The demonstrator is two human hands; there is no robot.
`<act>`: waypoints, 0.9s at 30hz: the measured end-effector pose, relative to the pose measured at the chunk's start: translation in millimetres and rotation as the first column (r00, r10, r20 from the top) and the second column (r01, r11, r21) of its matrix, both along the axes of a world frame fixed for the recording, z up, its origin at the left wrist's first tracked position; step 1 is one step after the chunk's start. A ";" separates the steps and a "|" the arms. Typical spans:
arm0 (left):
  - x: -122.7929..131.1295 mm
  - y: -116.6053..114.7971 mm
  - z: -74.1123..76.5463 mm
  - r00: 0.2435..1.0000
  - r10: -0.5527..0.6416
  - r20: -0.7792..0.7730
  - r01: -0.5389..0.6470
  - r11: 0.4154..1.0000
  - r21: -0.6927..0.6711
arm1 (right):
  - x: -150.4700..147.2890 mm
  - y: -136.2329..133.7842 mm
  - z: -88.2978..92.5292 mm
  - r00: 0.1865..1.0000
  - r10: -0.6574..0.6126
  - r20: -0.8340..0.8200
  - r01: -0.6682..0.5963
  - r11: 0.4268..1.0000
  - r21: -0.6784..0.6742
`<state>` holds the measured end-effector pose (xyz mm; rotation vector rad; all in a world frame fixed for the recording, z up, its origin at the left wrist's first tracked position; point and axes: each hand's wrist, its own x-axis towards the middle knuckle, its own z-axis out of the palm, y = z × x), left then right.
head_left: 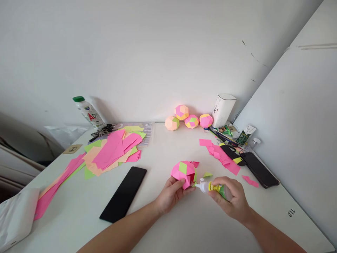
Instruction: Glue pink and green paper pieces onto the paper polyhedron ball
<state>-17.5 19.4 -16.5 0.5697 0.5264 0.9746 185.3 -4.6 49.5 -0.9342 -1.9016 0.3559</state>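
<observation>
My left hand (170, 195) is closed round the lower side of a pink and green folded paper ball (184, 171) that rests on the white table (163, 232). My right hand (231, 202) grips a small glue bottle (214, 188) with a white nozzle. The nozzle tip touches the ball's lower right edge. A small green paper piece (207, 174) lies just right of the ball.
A black phone (123, 198) lies left of my hands, another phone (260, 169) at the right. Pink, green and orange paper sheets (113, 151) spread at the left. Several finished paper balls (188, 117) sit by the wall, with a white container (223, 109), keys (102, 131) and a bottle (88, 112).
</observation>
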 end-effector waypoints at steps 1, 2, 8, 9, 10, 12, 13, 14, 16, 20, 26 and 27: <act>-0.1 0.1 -0.1 1.000 -0.002 0.000 0.002 1.000 0.005 | -0.4 -0.3 -0.3 1.000 0.001 -0.005 -0.001 1.000 0.004; -0.1 0.3 -0.2 1.000 -0.004 0.001 0.004 1.000 0.010 | -0.9 -0.4 -0.6 1.000 0.001 -0.011 -0.001 1.000 0.008; 0.1 0.3 0.8 1.000 -0.002 -0.003 0.002 1.000 0.005 | 0.8 1.0 0.1 1.000 -0.017 -0.007 0.017 1.000 0.001; 0.2 0.1 1.2 1.000 -0.001 -0.006 0.001 1.000 0.000 | 1.6 1.2 0.6 1.000 -0.020 -0.006 0.020 1.000 -0.001; 0.2 -0.1 1.7 1.000 -0.001 -0.008 0.001 1.000 -0.003 | 2.3 1.3 1.1 1.000 -0.023 -0.006 0.023 1.000 0.000; 0.1 -0.2 2.2 1.000 -0.003 -0.010 0.003 1.000 -0.007 | 3.2 1.2 2.3 0.999 -0.036 -0.011 0.036 0.999 0.003; 0.0 -0.2 2.2 1.000 -0.003 -0.009 0.003 1.000 -0.009 | 3.4 1.0 2.9 0.999 -0.046 -0.016 0.046 0.999 0.004; -0.1 0.0 2.0 1.000 -0.003 -0.006 0.003 1.000 -0.013 | 3.5 0.7 3.3 0.998 -0.058 -0.022 0.058 0.998 0.004; -0.5 0.4 1.1 1.000 0.002 0.004 -0.002 1.000 -0.018 | 3.4 0.1 3.7 0.996 -0.082 -0.038 0.082 0.997 0.004; -1.5 0.7 -0.4 1.000 0.003 0.008 -0.003 1.000 -0.022 | 2.6 -0.5 2.1 0.995 -0.090 -0.054 0.090 0.996 -0.001; -2.3 1.0 -1.9 1.000 0.001 0.020 -0.001 1.000 -0.011 | 0.6 0.9 1.4 0.997 -0.073 -0.030 0.072 0.997 -0.031; -2.3 1.4 -2.1 1.000 0.005 0.026 -0.005 1.000 -0.010 | 0.6 1.0 2.1 0.997 -0.078 -0.026 0.077 0.996 -0.038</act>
